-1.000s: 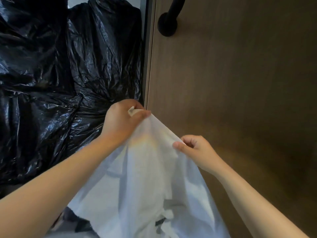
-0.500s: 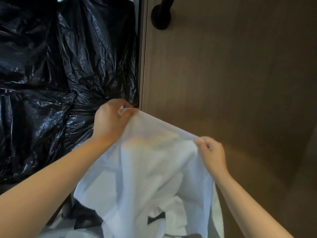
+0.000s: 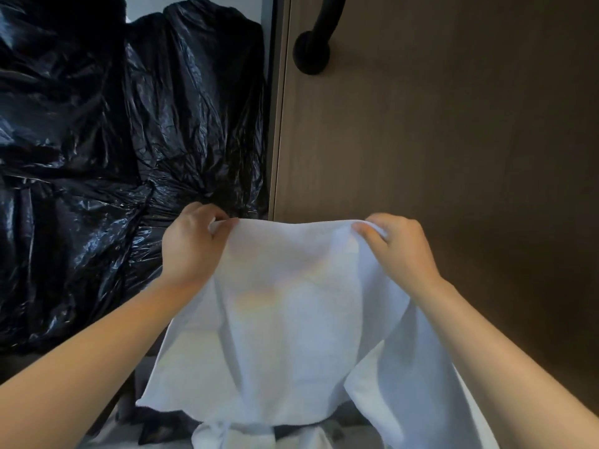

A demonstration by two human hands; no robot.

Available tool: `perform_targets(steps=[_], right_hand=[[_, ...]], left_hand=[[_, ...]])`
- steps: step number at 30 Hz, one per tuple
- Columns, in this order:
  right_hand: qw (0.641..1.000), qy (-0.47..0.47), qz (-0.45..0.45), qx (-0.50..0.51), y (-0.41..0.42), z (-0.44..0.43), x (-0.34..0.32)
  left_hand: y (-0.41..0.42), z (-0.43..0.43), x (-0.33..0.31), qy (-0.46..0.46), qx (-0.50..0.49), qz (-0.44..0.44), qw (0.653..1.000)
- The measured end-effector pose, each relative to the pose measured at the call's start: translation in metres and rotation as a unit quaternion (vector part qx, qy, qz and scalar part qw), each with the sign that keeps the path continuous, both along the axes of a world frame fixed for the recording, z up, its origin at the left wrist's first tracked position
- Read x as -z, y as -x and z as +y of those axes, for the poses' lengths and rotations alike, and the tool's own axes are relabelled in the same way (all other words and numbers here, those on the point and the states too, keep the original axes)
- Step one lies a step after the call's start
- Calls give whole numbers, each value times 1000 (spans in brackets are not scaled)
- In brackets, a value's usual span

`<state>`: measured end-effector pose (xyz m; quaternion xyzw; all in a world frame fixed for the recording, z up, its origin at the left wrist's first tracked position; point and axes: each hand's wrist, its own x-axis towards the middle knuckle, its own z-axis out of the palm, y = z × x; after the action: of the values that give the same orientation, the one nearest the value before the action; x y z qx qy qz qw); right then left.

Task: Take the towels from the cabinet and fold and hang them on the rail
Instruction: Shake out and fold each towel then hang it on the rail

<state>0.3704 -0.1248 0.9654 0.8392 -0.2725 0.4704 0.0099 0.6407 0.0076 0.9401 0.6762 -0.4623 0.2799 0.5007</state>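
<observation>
Presently a white towel (image 3: 291,306) is being held spread before the wooden door (image 3: 437,140), its top corners being pinched by the left hand (image 3: 191,247) and right hand (image 3: 395,251); folding is being readied, likely calling for corners brought together.

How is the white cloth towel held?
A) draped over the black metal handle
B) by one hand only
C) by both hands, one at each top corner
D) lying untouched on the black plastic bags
C: the left hand and the right hand each pinch a top corner of the white cloth towel, spread between them.
</observation>
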Motion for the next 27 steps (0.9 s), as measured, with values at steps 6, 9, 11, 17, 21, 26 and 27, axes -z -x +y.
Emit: perform_targets(steps=[6, 9, 11, 17, 21, 26, 27], right_hand=[[997, -75, -24, -7, -2, 6, -6], [990, -135, -25, 17, -3, 4, -6], [985, -169, -25, 33, -4, 4, -7], [984, -163, 37, -68, -11, 22, -2], [964, -165, 76, -194, -16, 42, -4], [950, -165, 62, -256, -20, 55, -10], [949, -166, 59, -262, -20, 57, -10]], left_hand=[[12, 15, -3, 70, 24, 24, 997], [24, 28, -2, 87, 46, 14, 995], [30, 33, 3, 54, 67, 13, 996], [43, 30, 20, -23, 154, 80, 985], [52, 26, 23, -90, 210, 89, 970], [64, 26, 22, -118, 358, 179, 909], [66, 26, 21, -124, 379, 188, 897]])
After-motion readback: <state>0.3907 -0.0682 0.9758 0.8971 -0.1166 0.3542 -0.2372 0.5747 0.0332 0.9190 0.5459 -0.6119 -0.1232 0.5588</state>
